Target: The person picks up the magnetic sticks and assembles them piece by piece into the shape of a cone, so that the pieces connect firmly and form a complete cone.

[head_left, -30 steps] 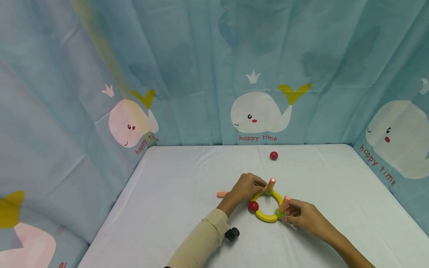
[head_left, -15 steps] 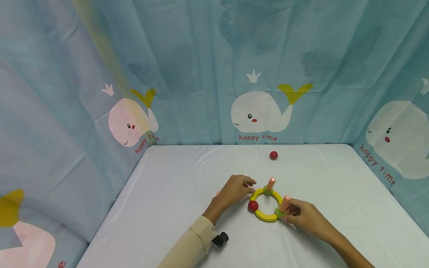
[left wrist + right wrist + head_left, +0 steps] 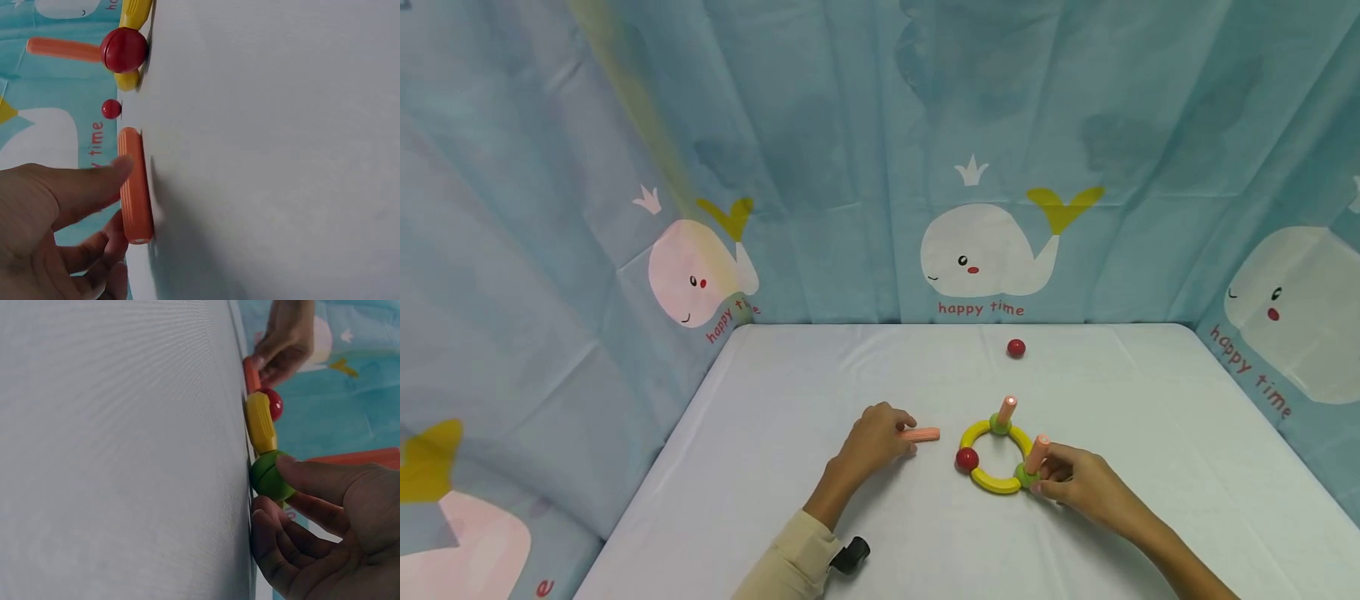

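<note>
In the head view a ring of yellow curved pieces (image 3: 996, 484) lies on the table, joined by a red ball (image 3: 967, 459) and two green balls. An orange stick (image 3: 1009, 409) stands up from the far green ball, and another orange stick (image 3: 1038, 454) from the near one. My right hand (image 3: 1082, 483) pinches the near green ball (image 3: 272, 476), its thumb on the ball in the right wrist view. To the left of the ring, my left hand (image 3: 876, 437) pinches a loose, ridged orange stick (image 3: 135, 186) between thumb and fingers; the stick lies flat.
A loose red ball (image 3: 1016, 348) sits near the far edge of the white table (image 3: 805, 375). A blue whale-print curtain (image 3: 835, 167) hangs behind and beside the table. A black device (image 3: 851, 556) is worn on my left wrist.
My left hand has let go of the ring at the far green ball and moved left to the loose orange stick. My right hand has stayed at the near green ball.
</note>
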A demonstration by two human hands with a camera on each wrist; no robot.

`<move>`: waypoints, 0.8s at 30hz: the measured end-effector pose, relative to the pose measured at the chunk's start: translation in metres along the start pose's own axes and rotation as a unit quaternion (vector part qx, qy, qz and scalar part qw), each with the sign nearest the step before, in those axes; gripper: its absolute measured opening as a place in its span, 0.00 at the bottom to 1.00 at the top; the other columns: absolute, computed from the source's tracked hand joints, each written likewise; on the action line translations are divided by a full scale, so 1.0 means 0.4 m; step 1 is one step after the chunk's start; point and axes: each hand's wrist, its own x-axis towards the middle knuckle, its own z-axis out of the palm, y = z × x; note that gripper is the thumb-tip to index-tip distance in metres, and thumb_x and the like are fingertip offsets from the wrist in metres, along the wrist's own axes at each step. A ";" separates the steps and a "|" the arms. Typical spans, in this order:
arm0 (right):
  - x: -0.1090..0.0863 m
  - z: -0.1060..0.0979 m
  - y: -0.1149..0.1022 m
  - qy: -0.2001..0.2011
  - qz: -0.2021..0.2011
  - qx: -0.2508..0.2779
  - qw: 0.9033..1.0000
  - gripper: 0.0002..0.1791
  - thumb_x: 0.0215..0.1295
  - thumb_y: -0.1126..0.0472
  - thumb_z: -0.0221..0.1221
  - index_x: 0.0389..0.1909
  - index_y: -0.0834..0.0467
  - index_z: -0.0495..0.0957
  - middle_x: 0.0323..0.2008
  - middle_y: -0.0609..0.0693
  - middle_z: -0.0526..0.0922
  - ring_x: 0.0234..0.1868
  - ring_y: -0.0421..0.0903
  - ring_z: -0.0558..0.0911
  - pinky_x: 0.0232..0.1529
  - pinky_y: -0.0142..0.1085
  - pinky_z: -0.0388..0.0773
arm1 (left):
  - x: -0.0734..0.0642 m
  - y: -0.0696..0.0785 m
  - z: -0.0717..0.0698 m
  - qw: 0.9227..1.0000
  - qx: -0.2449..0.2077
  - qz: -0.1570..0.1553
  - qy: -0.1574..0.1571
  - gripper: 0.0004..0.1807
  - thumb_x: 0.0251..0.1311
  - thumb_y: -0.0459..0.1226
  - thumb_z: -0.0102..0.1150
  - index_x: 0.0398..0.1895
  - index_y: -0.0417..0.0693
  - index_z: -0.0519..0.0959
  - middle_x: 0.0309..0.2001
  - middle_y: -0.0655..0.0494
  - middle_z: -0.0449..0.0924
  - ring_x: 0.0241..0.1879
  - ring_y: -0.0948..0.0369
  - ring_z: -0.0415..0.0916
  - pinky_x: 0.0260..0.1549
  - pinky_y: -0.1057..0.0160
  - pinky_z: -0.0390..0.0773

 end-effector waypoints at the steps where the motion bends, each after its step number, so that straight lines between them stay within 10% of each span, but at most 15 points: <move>1: 0.000 0.000 0.000 0.000 0.001 0.000 1.000 0.10 0.60 0.65 0.71 0.41 0.57 0.83 0.33 0.47 0.83 0.36 0.45 0.81 0.33 0.32 0.81 | -0.004 -0.005 0.001 1.000 0.003 -0.003 0.004 0.16 0.59 0.34 0.77 0.50 0.45 0.90 0.42 0.51 0.83 0.43 0.56 0.76 0.44 0.54 0.80; 24: 0.002 0.000 0.004 0.002 -0.006 -0.001 1.000 0.09 0.62 0.64 0.71 0.40 0.58 0.82 0.33 0.47 0.84 0.36 0.44 0.82 0.32 0.32 0.80 | -0.008 0.010 0.019 0.997 -0.061 0.030 0.035 0.14 0.62 0.33 0.76 0.50 0.48 0.87 0.44 0.57 0.88 0.42 0.61 0.82 0.45 0.61 0.85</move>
